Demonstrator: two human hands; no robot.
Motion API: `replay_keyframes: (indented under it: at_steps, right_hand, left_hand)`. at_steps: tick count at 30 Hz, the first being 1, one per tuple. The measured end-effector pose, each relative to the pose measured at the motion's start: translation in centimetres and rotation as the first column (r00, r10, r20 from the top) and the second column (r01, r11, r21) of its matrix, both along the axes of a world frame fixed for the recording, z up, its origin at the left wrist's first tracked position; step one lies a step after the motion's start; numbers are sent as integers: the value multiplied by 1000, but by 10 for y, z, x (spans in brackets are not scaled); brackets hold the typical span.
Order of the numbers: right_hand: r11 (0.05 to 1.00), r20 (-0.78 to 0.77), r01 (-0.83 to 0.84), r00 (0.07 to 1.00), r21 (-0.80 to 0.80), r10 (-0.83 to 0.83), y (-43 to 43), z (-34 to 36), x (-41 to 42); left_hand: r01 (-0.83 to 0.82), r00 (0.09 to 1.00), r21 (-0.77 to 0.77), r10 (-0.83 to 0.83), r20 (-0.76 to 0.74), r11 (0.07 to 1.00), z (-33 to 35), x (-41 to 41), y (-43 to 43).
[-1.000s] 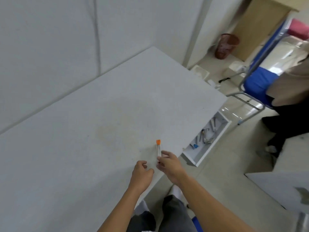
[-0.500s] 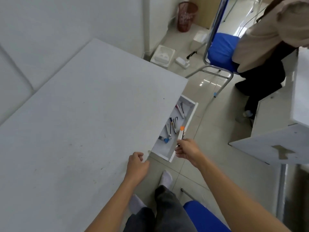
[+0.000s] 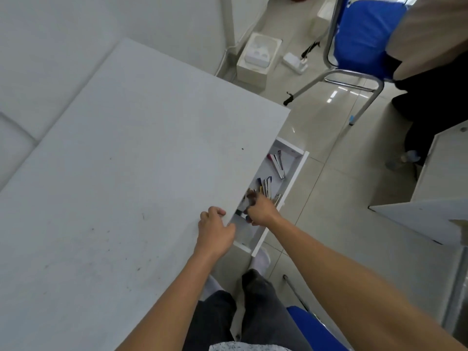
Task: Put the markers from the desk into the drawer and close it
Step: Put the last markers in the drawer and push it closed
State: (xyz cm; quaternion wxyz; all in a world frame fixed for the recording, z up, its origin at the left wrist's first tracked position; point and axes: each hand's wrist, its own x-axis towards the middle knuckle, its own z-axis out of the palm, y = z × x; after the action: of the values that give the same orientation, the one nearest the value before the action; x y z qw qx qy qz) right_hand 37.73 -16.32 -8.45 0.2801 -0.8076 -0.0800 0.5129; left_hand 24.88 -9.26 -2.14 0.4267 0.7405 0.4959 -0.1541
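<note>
A person sits at a white desk [image 3: 121, 173] whose top shows no markers. Under the desk's right edge, an open white drawer [image 3: 295, 178] juts out into the aisle. The right hand [image 3: 262, 210] is inside the drawer, near its front rail, fingers curled downward; whether they have hold of a marker or have let it go cannot be told, since the hand hides it. Beyond that hand, further along the drawer, lie several markers [image 3: 266, 184] and some metal tools [image 3: 278, 164], loosely scattered. Markers look light, stiff and smooth, likely to roll, best pinched mid-barrel. The left hand [image 3: 215, 230] rests on the desk edge just beside the drawer, fingers loosely bent, holding nothing. The drawer front should slide easily when pushed flat; fingers must clear the gap under the desk edge first. A blue chair [image 3: 359, 36] stands well beyond the drawer, leaving open floor between.
</note>
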Motion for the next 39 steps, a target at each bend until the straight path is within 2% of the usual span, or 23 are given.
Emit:
replay_keyframes:
  at_steps: [2,4,6,9,10,12,13,15,19,25,29,36,38,39]
  right_hand:
    - [995,5,85,996,60,-86,-13,-1,1]
    - [962,53,258,963,94,-263,-30,1,2]
    - [898,114,429,891,101,-438,-48,3,0]
    - [807,170,589,792,41,-587,-72,-4,-1]
    - [774,114,633,769,5,-629,-76,-9,-1]
    - [694,-126,717,685,-62,-718,-78,-15,-2]
    - [662,-255,745,628,-74,-735,-76,-16,-5]
    - [606,-427,792,522,-79,-738,-67,-13,-12]
    - [521,-440,842,419,-139,-794,-50,-11,-13]
    - [484,-495,868,375,-107,-784,-40,-10,-27]
    - [469,-469,874,364,-127,-805,-35,-6,-32]
    - [503,-496,863,459,51,-737,-2,17,-29]
    - [499,-604,866,413,29,-681,18,24,-21]
    - [479,-676,878,352,-3,-648,26,25,-18]
  left_hand:
    - [13,1000,17,-13,-13,1000,-1,3,0]
    - [32,999,31,-31,-29,999,-3,5,-1]
    - [65,997,62,-63,-38,996,-4,4,-1]
    - [135,991,197,-132,-26,971,-6,2,-2]
    - [167,986,284,-167,-26,944,-6,1,-3]
    - [211,975,430,-217,-36,878,-7,-1,-3]
    - [227,972,446,-229,-49,866,-8,-2,-3]
    - [299,954,384,-281,-103,874,-13,-3,-4]
    - [429,901,299,-380,-210,852,-23,-6,-6]
    - [457,885,306,-395,-245,835,-30,-9,-8]
    - [457,886,306,-400,-233,835,-28,-9,-7]
    - [434,899,292,-391,-197,852,-22,-11,-4]
    - [432,901,284,-395,-180,856,-18,-12,0]
    - [433,901,270,-400,-168,860,-17,-13,2]
